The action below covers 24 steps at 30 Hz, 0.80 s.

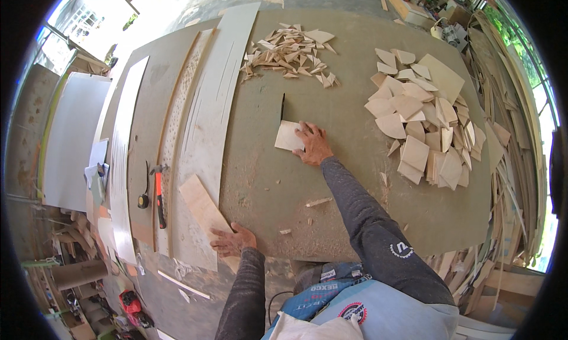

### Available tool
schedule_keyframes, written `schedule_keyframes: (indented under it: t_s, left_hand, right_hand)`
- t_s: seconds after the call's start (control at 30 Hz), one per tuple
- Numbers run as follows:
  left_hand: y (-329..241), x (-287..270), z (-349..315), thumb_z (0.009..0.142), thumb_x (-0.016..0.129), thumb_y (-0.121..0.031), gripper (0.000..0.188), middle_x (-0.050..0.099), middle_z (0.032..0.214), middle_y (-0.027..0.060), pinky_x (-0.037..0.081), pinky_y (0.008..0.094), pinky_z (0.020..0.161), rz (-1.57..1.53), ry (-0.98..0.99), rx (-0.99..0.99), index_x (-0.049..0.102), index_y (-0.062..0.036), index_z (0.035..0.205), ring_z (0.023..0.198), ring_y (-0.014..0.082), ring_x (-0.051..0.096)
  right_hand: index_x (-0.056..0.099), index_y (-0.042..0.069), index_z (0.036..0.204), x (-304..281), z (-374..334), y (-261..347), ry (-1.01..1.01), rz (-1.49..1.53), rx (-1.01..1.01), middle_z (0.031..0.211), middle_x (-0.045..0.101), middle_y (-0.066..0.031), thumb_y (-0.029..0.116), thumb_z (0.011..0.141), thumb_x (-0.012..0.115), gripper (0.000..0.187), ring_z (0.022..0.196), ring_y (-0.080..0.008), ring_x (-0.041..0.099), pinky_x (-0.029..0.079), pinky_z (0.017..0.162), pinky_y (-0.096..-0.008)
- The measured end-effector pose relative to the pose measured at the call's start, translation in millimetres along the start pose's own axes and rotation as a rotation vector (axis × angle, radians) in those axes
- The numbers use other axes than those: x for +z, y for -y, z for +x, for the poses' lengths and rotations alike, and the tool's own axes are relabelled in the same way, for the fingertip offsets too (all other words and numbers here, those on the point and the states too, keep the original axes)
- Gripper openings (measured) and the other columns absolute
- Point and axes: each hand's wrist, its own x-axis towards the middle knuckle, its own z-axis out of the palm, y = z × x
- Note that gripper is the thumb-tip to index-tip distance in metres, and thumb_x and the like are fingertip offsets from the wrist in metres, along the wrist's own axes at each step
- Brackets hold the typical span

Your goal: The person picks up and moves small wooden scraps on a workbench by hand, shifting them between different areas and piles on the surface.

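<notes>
My right hand [313, 144] is on a small square piece of plywood [286, 136] near the middle of the table, thumb and fingers pressed around its right side. At the far edge of this piece stands a thin dark strip [283, 106], which looks like a saw blade coming up through the tabletop. My left hand [234, 240] lies with spread fingers across the near end of a longer pale plywood strip [201, 204]. That strip rests slantwise over a long white board [204, 133].
Curved-edge plywood pieces [408, 106] are heaped on the right of the table [355, 216]. Triangular offcuts [290, 53] lie at the far side. An orange-handled hammer [160, 195] and a tape measure [143, 201] lie left. Sawdust and wood slivers [319, 202] are scattered nearer me.
</notes>
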Motion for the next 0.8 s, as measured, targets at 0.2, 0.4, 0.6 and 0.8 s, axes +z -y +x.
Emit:
schedule_keyframes:
  t_s: [0.2,0.4,0.6,0.8]
  left_hand:
    - [1,0,1,0.099,0.049,-0.054,0.087,0.010,0.162,0.0376,0.006,0.0667,0.120,-0.015,0.012,0.007,0.005,-0.0162,0.165,0.152,0.0508,0.011]
    - [1,2,1,0.099,0.050,-0.054,0.088,0.011,0.162,0.0376,0.007,0.0676,0.119,-0.010,-0.010,0.012,0.006,-0.0162,0.165,0.152,0.0511,0.012]
    - [0,0,-1,0.099,0.050,-0.053,0.087,0.012,0.162,0.0373,0.009,0.0679,0.119,-0.014,-0.005,0.004,0.006,-0.0172,0.165,0.152,0.0508,0.013]
    - [2,5,1,0.099,0.050,-0.053,0.087,0.012,0.162,0.0370,0.009,0.0667,0.120,0.002,-0.009,0.000,0.004,-0.0179,0.165,0.152,0.0500,0.013]
  right_hand:
    - [0.046,0.010,0.150,0,1,5,0.013,-0.002,0.060,0.165,0.029,-0.0126,0.041,0.087,0.074,0.076,0.152,-0.0303,0.022,0.023,0.121,-0.0597]
    - [0.045,0.009,0.151,10,-5,1,-0.025,0.025,0.022,0.165,0.029,-0.0147,0.042,0.088,0.073,0.076,0.153,-0.0310,0.020,0.022,0.122,-0.0596]
    - [0.047,0.006,0.150,10,-4,8,-0.055,0.008,0.033,0.163,0.031,-0.0166,0.041,0.089,0.072,0.075,0.151,-0.0325,0.022,0.020,0.122,-0.0561]
    - [0.049,0.006,0.148,16,-5,9,-0.106,-0.021,0.028,0.162,0.032,-0.0167,0.041,0.088,0.072,0.073,0.149,-0.0321,0.025,0.022,0.119,-0.0559]
